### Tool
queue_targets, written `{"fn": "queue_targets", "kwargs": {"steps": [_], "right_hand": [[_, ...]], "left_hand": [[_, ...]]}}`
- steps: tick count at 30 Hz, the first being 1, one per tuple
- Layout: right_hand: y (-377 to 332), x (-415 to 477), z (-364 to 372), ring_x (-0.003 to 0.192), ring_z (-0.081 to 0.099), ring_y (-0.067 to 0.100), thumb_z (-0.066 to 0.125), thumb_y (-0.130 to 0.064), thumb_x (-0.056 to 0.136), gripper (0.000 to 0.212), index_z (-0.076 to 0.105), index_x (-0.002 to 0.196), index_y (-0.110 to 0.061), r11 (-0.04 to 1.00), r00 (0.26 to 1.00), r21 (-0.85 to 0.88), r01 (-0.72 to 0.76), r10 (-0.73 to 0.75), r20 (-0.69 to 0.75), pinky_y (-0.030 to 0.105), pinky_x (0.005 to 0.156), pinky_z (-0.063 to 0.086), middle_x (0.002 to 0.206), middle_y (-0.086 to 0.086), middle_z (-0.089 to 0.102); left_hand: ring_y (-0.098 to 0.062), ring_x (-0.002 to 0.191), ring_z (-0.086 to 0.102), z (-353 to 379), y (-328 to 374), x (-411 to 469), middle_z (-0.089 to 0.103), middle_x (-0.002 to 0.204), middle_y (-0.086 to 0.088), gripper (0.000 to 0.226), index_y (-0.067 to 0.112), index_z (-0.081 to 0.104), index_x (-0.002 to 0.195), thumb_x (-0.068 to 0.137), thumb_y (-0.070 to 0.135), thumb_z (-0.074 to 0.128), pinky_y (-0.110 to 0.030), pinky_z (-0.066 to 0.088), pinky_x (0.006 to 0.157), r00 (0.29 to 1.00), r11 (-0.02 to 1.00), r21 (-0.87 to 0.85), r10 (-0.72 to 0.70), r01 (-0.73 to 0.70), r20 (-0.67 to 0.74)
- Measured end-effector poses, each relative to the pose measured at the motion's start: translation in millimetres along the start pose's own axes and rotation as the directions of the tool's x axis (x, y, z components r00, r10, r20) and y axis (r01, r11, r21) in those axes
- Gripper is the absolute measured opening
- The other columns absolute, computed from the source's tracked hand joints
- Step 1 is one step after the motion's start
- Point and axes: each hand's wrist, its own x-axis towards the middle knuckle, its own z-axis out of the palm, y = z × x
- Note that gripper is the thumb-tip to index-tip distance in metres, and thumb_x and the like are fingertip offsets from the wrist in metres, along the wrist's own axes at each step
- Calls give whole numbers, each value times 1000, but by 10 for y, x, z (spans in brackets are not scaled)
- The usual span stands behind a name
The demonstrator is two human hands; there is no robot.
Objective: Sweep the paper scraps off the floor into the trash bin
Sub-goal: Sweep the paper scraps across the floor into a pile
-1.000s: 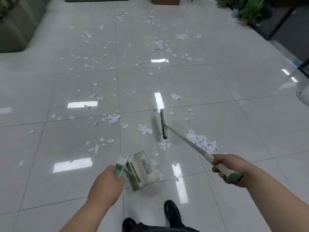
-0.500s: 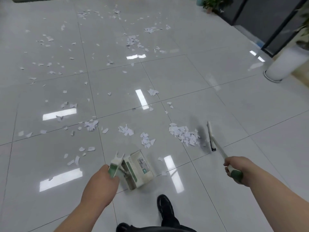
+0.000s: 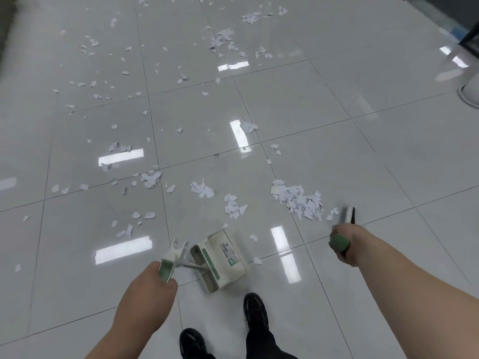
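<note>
White paper scraps litter the grey tiled floor, thickest in a pile (image 3: 298,199) just left of the broom head (image 3: 349,215). My right hand (image 3: 346,244) grips the broom's green handle end; the head stands on the floor right behind it, mostly hidden by the hand. My left hand (image 3: 150,294) holds the green-and-white handle of the white dustpan (image 3: 219,257), which rests on the floor in front of my feet. Smaller clumps of scraps (image 3: 233,206) lie between the pan and the pile. No trash bin is in view.
My black shoes (image 3: 255,312) stand just behind the dustpan. A white round base (image 3: 469,97) sits at the right edge. Dark glass panels (image 3: 445,11) line the far right. Scattered scraps (image 3: 223,40) reach to the far end of the floor.
The broom has swung from the middle of the floor to the right side of the big pile and drawn closer to me. The dustpan and my left hand stayed put.
</note>
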Motion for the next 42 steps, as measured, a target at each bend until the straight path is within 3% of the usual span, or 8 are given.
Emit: {"fn": "queue_targets", "kwargs": {"steps": [8,11,13,16,24,32,39,42], "right_hand": [[-664,-212,863,62,59,16,57,-8,83,14,62,92,-17,980,982,200,-17,-22,189,22,49,54,82,3,63],[-885,-191,1124,69,68,17,59,-9,75,30,70,100,-21,976,966,216,-20,-37,256,27,50,58,92,-3,71],[-1000,-288,1241,54,65,17,60,-10,79,16,67,91,-17,975,956,221,-8,-58,287,22,44,54,83,0,67],[-1121,-479,1374,32,55,15,56,-11,87,7,62,86,-14,983,928,179,41,-104,359,17,34,46,69,5,61],[-892,-786,1220,35,49,10,55,-11,83,13,52,93,-17,987,875,-60,150,-104,473,14,32,35,62,0,56],[-73,-941,483,36,44,15,58,-9,86,14,59,99,-7,937,909,-199,286,-200,366,17,38,32,64,8,58],[636,-956,390,36,51,16,56,-5,86,6,58,90,-9,952,962,-240,192,-133,240,16,40,40,69,9,59],[980,-998,455,53,55,18,53,-3,88,7,56,93,-8,962,981,-243,125,-82,177,16,38,43,82,11,59]], "left_hand": [[-23,70,61,83,-92,-182,65,76,-5,6,19,55,88,91,16,52,-33,45,61,991,988,-90,-127,123,-41],[-24,71,61,94,-151,-235,65,75,-6,5,18,54,87,91,16,52,-34,45,61,984,980,-117,-169,162,-53],[-25,71,61,97,-193,-257,64,76,-6,4,16,54,87,90,17,53,-35,45,61,979,975,-129,-192,183,-64],[-25,71,62,87,-232,-271,64,76,-6,4,17,54,87,91,18,53,-34,44,60,974,969,-145,-213,201,-77],[-25,67,60,49,-274,-347,65,76,-7,6,16,54,88,92,17,50,-34,43,59,969,959,-194,-227,205,-102],[-25,69,61,-6,-460,-479,65,76,-5,6,18,55,89,91,18,49,-32,43,59,973,964,-203,-198,171,-122],[-25,63,56,-30,-780,-574,64,75,-8,7,15,55,86,90,16,50,-32,42,58,976,964,-219,-182,154,-117],[-25,62,56,-80,-971,-574,64,74,-8,7,14,56,86,90,15,50,-31,41,57,983,971,-203,-152,128,-108]]}}
